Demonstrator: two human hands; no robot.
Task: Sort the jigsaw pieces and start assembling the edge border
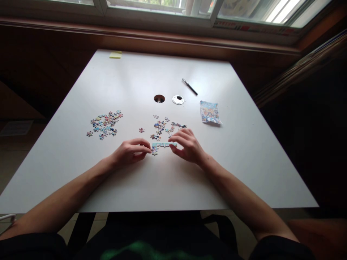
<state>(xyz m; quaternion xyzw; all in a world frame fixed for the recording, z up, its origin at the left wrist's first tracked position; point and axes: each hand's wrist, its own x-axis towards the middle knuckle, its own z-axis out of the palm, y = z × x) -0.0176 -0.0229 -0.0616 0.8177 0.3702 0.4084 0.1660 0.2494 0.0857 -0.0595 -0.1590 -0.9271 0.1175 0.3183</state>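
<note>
A partly joined jigsaw puzzle (162, 144) lies flat on the white table: a light-blue top strip with a short column of pieces running down at its left end. My left hand (132, 150) is at that left side, fingers bent and fingertips touching the edge. Around the strip's right end my right hand (187, 145) curves, its thumb below and its index finger above. Just beyond the strip, loose jigsaw pieces (160, 127) are scattered, some close to my right fingers. One reddish piece (141, 130) lies apart, beyond my left hand.
A larger heap of jigsaw pieces (107, 124) spreads on the left of the table (173, 187). Toward the back are a round cable hole (159, 98), its cover (178, 100) and a black pen (189, 86). A printed picture sheet (210, 112) lies right; yellow sticky notes (115, 55) mark the far-left corner.
</note>
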